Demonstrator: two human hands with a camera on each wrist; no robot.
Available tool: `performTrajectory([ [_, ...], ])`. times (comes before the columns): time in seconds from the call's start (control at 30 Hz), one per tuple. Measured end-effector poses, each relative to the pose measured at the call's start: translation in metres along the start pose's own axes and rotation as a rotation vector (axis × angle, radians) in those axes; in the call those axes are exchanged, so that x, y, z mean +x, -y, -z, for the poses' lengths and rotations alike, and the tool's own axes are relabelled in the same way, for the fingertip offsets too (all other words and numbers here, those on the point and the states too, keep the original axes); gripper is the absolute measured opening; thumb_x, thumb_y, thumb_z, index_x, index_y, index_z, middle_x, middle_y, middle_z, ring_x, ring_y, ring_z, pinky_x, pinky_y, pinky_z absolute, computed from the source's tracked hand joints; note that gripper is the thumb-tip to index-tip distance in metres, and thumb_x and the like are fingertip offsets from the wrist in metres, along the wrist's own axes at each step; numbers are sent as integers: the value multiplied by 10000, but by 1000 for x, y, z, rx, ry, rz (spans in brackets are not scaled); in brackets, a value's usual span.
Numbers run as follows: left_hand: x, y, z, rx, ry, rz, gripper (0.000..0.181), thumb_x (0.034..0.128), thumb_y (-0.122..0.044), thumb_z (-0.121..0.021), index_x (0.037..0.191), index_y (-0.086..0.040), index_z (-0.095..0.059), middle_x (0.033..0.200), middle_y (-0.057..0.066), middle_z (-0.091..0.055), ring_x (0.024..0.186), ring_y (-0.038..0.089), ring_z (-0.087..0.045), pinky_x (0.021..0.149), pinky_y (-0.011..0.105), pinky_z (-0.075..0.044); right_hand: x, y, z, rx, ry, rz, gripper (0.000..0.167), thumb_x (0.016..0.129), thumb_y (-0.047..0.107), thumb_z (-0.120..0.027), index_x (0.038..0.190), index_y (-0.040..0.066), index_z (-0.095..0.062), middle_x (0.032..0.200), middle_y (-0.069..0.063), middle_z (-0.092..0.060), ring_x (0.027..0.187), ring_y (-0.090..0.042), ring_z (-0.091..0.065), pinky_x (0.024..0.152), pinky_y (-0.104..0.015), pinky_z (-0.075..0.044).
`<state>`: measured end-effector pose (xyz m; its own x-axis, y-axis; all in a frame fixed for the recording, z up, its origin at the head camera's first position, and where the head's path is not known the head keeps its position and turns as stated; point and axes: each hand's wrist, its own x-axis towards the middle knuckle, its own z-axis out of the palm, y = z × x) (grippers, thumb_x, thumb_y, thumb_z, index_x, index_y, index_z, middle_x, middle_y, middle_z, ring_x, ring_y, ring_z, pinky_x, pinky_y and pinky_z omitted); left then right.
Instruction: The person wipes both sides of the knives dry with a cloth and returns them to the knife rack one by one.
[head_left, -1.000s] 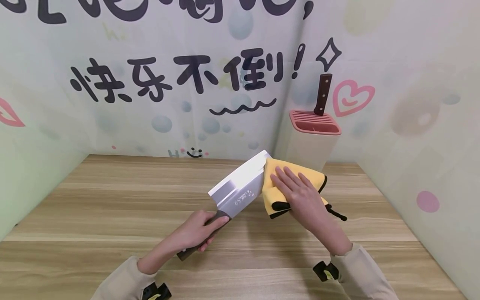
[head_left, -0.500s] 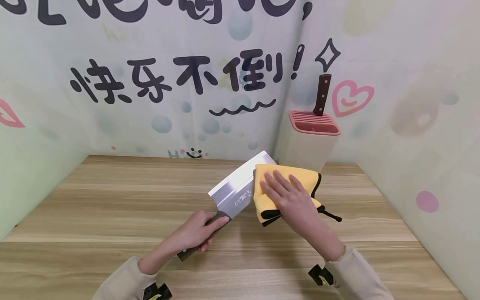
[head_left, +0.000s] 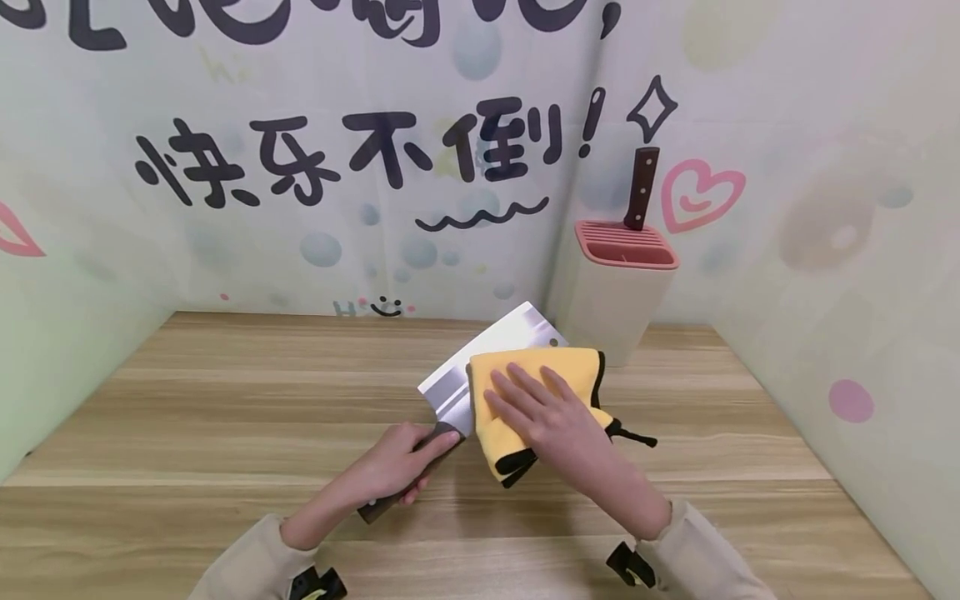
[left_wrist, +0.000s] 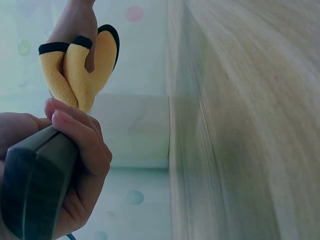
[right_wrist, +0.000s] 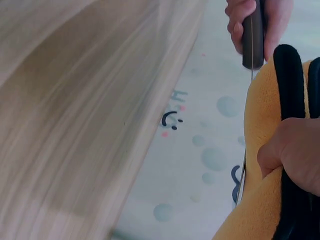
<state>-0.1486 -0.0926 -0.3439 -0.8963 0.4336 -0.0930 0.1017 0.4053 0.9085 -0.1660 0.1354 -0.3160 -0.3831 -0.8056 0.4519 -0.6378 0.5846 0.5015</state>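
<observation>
My left hand (head_left: 393, 462) grips the dark handle (head_left: 381, 507) of a cleaver (head_left: 498, 337), its broad shiny blade slanting up to the right above the table. My right hand (head_left: 555, 425) holds a folded yellow cloth (head_left: 551, 360) with black edging flat against the blade, fingers spread over it. Under the cloth, the lower middle part of the blade is hidden; the upper edge and far corner with a small hole show. In the right wrist view, the thumb (right_wrist: 295, 155) digs into the cloth folds beside the thin line of the blade.
A white knife block (head_left: 611, 312) with a pink slotted top stands at the back right, just behind the cleaver's tip. One brown-handled knife (head_left: 642, 187) is upright in it. The wooden table (head_left: 225, 392) meets printed wall sheets at the back and sides.
My right hand has slid the cloth down and left along the blade toward the handle, baring the far corner. The left hand and cleaver have stayed nearly still.
</observation>
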Motion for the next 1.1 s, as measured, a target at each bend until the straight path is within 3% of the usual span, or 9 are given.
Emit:
performTrajectory([
  [0.1,0,0,0,-4,2,-2,473,919,-396,-445,724,34,-486,454,-4,-448,318,56,-411,328,220,-391,2,5,2,-28,-1,44,534,723,125,-691,1232,134,-532,1293,-44,-488,1218,-212,-416,954,-431,-375],
  [0.37,0,-2,1,-13,16,2,510,923,-429,-410,715,32,-474,460,8,-444,321,61,-405,329,222,-395,3,12,2,-38,-5,143,450,815,21,-401,1234,137,-519,1323,-48,-450,1235,-218,-392,972,-422,-356],
  [0.53,0,-2,1,-3,13,-11,498,924,-430,-406,689,5,-467,462,16,-449,322,66,-410,326,240,-402,1,10,1,-36,-17,151,449,824,12,-383,1234,136,-519,1331,-46,-441,1239,-212,-386,982,-419,-347],
  [0.77,0,-2,1,-15,12,-2,529,920,-434,-415,724,54,-476,462,11,-445,326,64,-410,331,225,-397,0,6,1,-3,-4,116,473,784,12,-487,1238,141,-523,1334,-36,-442,1240,-212,-386,973,-431,-352],
  [1.1,-2,-2,1,-16,2,13,512,918,-428,-424,735,47,-478,460,-3,-437,328,58,-409,335,219,-399,-6,-9,-1,55,10,-12,544,743,-75,-569,1247,126,-517,1320,-44,-460,1238,-224,-389,962,-461,-355],
])
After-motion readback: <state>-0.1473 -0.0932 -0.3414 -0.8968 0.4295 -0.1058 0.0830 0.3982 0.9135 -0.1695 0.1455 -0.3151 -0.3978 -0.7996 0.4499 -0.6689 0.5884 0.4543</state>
